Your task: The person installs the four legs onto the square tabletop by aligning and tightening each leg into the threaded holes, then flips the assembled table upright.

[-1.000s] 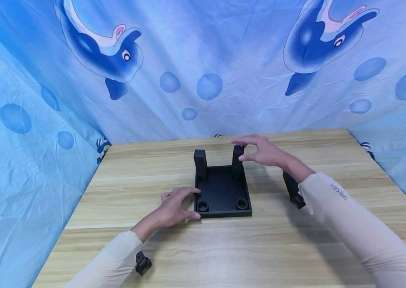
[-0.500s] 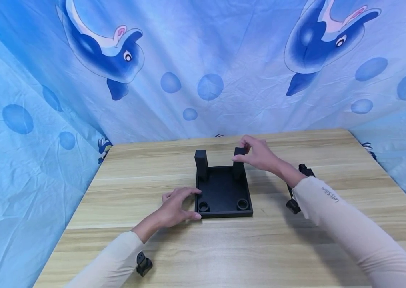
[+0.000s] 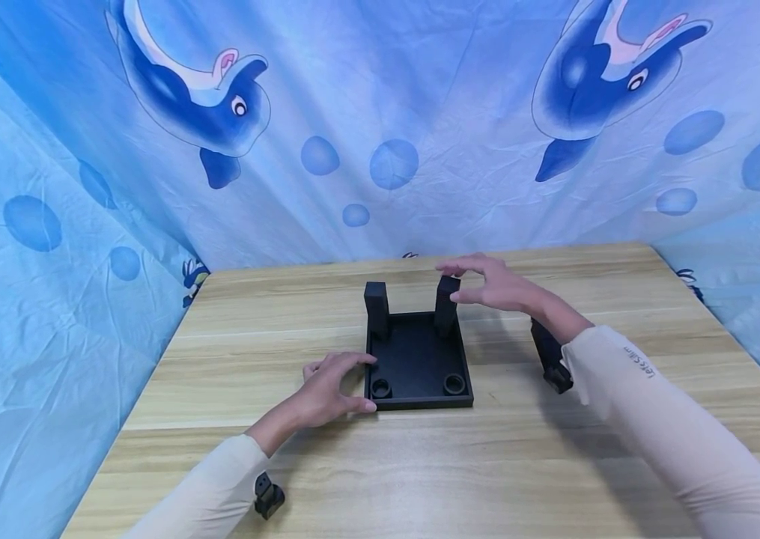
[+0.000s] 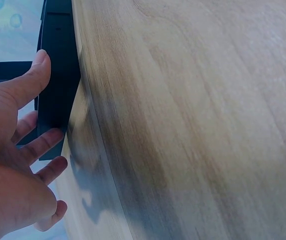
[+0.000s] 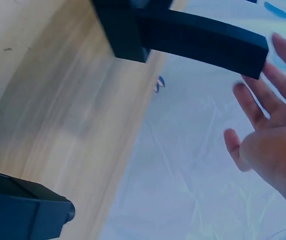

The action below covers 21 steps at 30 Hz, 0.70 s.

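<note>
A shallow black square base [image 3: 418, 359] lies on the table with its hollow side up. Two black legs stand at its far corners, a left leg [image 3: 376, 308] and a right leg [image 3: 445, 318]. Round sockets mark both near corners, left socket [image 3: 380, 388] and right socket [image 3: 454, 384]. My left hand [image 3: 329, 389] touches the base's left side, thumb at the near corner, fingers loosely extended along the outer wall [image 4: 58, 95]. Around the top of the right leg my right hand [image 3: 496, 287] is spread; its fingers hang beside the leg's end [image 5: 253, 52] in the right wrist view.
Black gear [image 3: 268, 495] shows beside the left sleeve, and a similar black piece [image 3: 550, 358] at the right sleeve. A dark block with a round knob [image 5: 23, 212] fills the right wrist view's lower left corner. Behind the wooden table [image 3: 265, 299] hangs a blue curtain [image 3: 359, 90].
Half a second ago my right thumb and fingers pinched the right leg's top; now they have spread apart and the wrist has turned back. My left hand and the base stay in place.
</note>
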Each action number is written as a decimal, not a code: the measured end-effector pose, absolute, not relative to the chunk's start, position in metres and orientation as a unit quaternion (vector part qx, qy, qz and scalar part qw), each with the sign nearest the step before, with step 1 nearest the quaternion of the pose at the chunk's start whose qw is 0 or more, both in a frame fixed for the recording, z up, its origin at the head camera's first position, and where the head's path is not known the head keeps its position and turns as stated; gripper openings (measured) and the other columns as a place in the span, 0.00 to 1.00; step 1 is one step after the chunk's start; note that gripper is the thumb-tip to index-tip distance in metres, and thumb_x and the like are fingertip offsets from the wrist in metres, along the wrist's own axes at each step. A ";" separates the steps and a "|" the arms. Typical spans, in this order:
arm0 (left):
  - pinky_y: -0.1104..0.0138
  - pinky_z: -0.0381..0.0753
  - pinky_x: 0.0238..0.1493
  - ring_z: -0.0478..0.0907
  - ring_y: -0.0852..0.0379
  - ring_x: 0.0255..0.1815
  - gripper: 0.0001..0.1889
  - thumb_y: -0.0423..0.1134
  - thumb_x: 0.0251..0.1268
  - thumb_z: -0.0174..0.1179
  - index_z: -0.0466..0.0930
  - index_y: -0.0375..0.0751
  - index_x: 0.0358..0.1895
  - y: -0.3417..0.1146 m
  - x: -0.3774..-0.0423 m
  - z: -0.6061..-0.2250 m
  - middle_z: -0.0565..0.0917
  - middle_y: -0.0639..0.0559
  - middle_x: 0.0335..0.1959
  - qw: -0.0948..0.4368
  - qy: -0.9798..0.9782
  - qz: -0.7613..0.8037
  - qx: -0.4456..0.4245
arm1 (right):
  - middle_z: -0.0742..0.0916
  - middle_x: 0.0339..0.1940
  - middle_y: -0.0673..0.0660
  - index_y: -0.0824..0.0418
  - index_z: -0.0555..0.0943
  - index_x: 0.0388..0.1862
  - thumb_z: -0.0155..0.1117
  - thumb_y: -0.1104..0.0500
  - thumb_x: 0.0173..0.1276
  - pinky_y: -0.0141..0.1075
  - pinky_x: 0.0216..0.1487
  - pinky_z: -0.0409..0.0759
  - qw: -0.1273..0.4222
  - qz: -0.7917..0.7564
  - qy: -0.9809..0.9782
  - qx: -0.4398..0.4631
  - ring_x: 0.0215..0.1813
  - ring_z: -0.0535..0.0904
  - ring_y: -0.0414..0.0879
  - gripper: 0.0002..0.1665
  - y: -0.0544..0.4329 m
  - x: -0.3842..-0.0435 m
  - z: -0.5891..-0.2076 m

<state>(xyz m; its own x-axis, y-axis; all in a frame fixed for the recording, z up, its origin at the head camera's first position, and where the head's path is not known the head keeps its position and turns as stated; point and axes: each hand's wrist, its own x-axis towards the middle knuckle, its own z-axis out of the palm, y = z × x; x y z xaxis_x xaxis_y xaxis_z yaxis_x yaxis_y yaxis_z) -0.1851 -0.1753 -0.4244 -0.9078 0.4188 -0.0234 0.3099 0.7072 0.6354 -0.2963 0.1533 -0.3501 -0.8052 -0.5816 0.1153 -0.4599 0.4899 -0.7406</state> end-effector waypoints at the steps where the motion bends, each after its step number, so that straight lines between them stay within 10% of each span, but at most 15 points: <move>1: 0.51 0.49 0.53 0.63 0.51 0.66 0.37 0.49 0.47 0.74 0.71 0.52 0.65 -0.175 -0.185 -0.424 0.72 0.55 0.66 0.083 0.920 0.328 0.198 | 0.78 0.63 0.58 0.56 0.73 0.67 0.66 0.58 0.65 0.57 0.63 0.60 0.079 -0.405 0.859 -0.303 0.66 0.66 0.56 0.30 0.154 -0.297 -0.349; 14: 0.51 0.49 0.54 0.64 0.52 0.65 0.37 0.49 0.47 0.75 0.72 0.53 0.65 -0.174 -0.185 -0.425 0.72 0.56 0.65 0.083 0.919 0.331 0.196 | 0.79 0.35 0.56 0.61 0.71 0.35 0.77 0.54 0.54 0.51 0.53 0.55 -0.051 -0.405 0.877 -0.252 0.43 0.74 0.54 0.23 0.138 -0.294 -0.367; 21: 0.51 0.49 0.54 0.63 0.51 0.66 0.37 0.48 0.47 0.75 0.72 0.52 0.65 -0.174 -0.185 -0.425 0.72 0.55 0.66 0.083 0.920 0.330 0.194 | 0.79 0.44 0.58 0.61 0.75 0.54 0.76 0.55 0.56 0.56 0.57 0.50 -0.003 -0.380 0.887 -0.262 0.51 0.71 0.56 0.29 0.144 -0.296 -0.362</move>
